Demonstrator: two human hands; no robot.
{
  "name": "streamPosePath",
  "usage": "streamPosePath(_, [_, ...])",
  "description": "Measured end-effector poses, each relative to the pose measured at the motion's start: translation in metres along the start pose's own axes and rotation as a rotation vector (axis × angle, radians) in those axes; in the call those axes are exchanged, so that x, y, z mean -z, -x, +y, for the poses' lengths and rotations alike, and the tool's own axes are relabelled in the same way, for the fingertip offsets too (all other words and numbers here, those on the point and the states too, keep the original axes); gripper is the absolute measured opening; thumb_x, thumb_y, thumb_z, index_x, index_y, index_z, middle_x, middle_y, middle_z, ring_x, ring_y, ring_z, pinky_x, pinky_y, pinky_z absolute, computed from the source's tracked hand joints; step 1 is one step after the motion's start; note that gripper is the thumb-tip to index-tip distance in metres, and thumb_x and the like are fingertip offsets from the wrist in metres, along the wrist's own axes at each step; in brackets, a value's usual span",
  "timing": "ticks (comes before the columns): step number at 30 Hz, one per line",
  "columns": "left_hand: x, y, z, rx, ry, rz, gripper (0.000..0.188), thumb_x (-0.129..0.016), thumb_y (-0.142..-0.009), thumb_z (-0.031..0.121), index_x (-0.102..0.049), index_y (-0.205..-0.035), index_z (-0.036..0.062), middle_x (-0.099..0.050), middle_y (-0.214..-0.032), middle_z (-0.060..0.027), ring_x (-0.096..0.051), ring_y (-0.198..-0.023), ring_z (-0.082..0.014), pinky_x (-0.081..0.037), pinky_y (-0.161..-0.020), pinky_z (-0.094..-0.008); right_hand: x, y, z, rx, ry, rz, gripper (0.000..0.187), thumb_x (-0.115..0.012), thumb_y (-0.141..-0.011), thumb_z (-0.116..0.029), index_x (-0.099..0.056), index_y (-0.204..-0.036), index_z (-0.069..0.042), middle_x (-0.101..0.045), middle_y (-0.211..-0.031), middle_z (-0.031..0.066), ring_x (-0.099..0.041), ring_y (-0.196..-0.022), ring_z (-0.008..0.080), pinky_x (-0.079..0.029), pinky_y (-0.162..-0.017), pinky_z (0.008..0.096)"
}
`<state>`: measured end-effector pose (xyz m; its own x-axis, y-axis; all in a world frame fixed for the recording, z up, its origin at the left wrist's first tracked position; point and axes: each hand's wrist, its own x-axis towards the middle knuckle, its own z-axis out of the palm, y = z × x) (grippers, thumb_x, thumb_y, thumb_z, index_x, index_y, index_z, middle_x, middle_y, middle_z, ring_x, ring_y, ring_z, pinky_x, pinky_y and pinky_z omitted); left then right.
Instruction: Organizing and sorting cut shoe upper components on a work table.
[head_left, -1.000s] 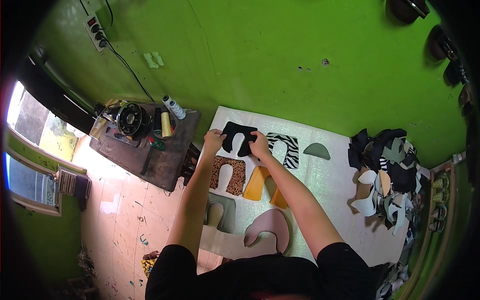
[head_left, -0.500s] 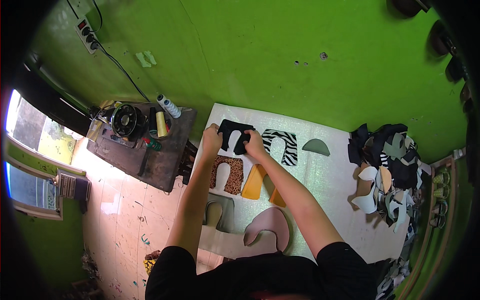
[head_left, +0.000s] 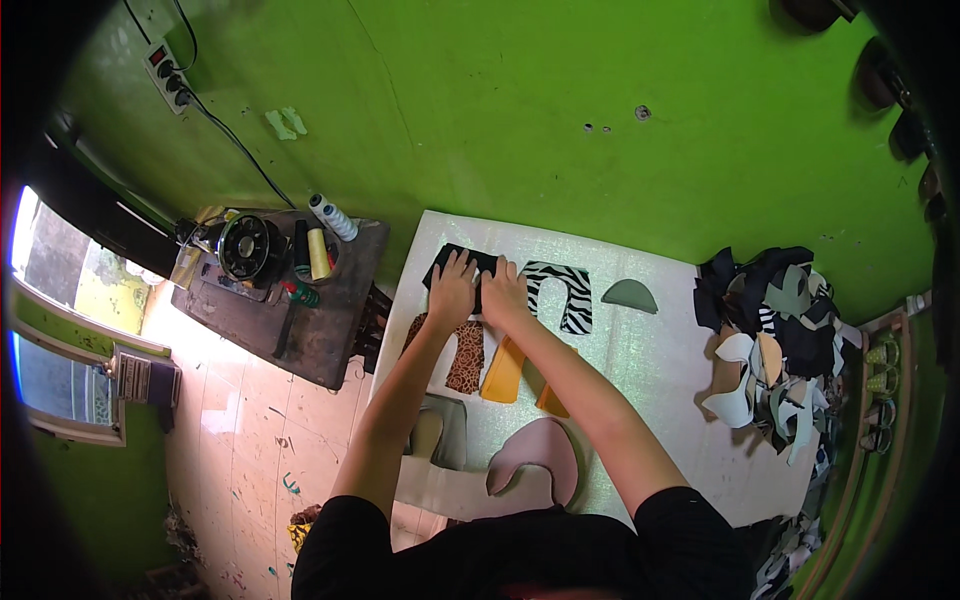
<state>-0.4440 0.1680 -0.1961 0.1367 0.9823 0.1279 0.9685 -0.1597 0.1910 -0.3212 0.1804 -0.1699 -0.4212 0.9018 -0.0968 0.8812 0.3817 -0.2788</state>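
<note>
Left hand (head_left: pixel 455 291) and right hand (head_left: pixel 505 297) on a black piece (head_left: pixel 486 262), just above the frame's centre
The left fingers lie slightly spread over it; whether the right fingers pinch it, I cannot tell; a zebra-striped piece (head_left: pixel 578 301) lies just right, a leopard-print piece (head_left: pixel 467 366) below, on the white bench (head_left: pixel 655 400)
</note>
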Motion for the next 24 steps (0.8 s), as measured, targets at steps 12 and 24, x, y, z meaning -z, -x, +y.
streamPosePath(12, [-0.032,0.003,-0.016,-0.013,-0.038,-0.059,0.061,-0.04,-0.084,0.038,-0.023,-0.135,0.011,-0.016,-0.143,-0.008,-0.014,-0.13,-0.0316,-0.011,-0.102,-0.0538,-0.017,0.009,0.007,0.037,0.123,-0.105,0.059,-0.052,-0.078,-0.03,-0.032,-0.131,-0.014,-0.014,-0.142,0.0127,-0.004,-0.132,0.0298,0.004,-0.103,0.054])
streamPosePath(24, [-0.017,-0.009,0.0,0.218,0.079,-0.163,0.066,-0.059,-0.075,0.032,-0.031,-0.131,0.0109,-0.018,-0.141,-0.0102,-0.013,-0.13,-0.0343,-0.014,-0.1,-0.0554,0.004,0.108,0.033,0.123,-0.328,0.365,0.025,-0.059,-0.072,-0.021,-0.059,-0.095,-0.013,-0.045,-0.118,0.0078,-0.024,-0.123,0.0332,-0.005,-0.096,0.0637])
